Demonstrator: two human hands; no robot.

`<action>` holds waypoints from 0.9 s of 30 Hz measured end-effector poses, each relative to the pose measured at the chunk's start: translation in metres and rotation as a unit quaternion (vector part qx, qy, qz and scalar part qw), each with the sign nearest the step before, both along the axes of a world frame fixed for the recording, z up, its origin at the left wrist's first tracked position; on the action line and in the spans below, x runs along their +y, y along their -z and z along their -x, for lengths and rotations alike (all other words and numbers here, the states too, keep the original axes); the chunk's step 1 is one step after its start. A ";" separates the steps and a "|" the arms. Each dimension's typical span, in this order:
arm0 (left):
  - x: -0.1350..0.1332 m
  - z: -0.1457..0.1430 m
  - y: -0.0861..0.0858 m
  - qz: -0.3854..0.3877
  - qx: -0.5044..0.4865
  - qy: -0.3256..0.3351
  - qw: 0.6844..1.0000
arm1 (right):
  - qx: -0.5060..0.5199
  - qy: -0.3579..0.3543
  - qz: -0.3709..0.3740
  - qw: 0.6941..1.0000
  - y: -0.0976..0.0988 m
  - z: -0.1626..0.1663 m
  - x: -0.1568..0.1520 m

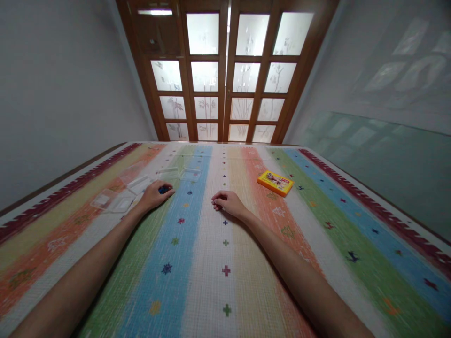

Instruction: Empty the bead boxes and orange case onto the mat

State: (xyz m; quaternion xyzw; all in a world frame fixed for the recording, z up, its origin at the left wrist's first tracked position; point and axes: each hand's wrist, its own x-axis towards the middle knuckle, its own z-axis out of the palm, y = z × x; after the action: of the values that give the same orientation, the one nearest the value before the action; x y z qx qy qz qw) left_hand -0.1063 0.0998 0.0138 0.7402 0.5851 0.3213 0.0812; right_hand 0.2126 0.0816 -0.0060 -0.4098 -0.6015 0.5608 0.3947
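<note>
My left hand (155, 194) rests on the cloth at left of centre, its thumb and fingers curled around a small dark blue object (163, 189). What kind of object it is cannot be made out. Close beside that hand lie several small clear plastic boxes; one open box (122, 204) is to its left and another (139, 184) is just behind. My right hand (229, 203) sits near the middle of the table, fingers bent inward and fingertips together. Anything between those fingertips is too small or hidden to name.
A flat yellow-orange box (275, 182) with a printed picture lies beyond my right hand. The striped tablecloth (207, 281) covers the table. Wooden doors with glass panes (225, 75) stand past the far edge, and a pale glass panel (380, 155) is along the right wall.
</note>
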 end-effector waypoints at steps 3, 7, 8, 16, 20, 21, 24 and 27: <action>0.002 0.000 -0.001 0.005 -0.028 0.001 1.000 | -0.005 -0.001 -0.006 1.000 -0.001 0.000 -0.001; 0.003 0.000 0.000 0.015 -0.072 0.003 0.997 | -0.007 0.001 -0.011 1.000 -0.002 -0.001 -0.002; 0.003 0.000 0.000 0.016 -0.085 0.003 0.996 | -0.007 0.001 -0.013 1.000 -0.002 -0.002 -0.002; 0.001 0.011 -0.005 -0.014 -0.192 -0.031 0.981 | -0.015 0.003 -0.018 1.000 -0.002 -0.002 -0.002; -0.018 0.019 -0.005 -0.003 -0.155 -0.030 0.987 | -0.009 -0.003 -0.009 1.000 -0.001 -0.002 -0.001; -0.023 0.020 -0.005 0.011 -0.130 -0.020 0.991 | -0.007 -0.004 -0.007 1.000 -0.001 -0.002 0.000; -0.033 0.015 0.000 0.052 -0.035 0.017 0.998 | -0.004 -0.002 -0.006 1.000 0.000 -0.002 0.000; -0.031 0.005 0.007 0.067 0.041 0.031 0.996 | -0.014 0.004 -0.014 1.000 -0.001 -0.002 -0.001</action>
State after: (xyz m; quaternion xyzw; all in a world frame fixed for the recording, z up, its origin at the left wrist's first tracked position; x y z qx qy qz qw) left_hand -0.1117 0.0692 0.0072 0.7633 0.5848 0.2484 0.1168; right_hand 0.2146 0.0806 -0.0051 -0.4145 -0.6130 0.5450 0.3941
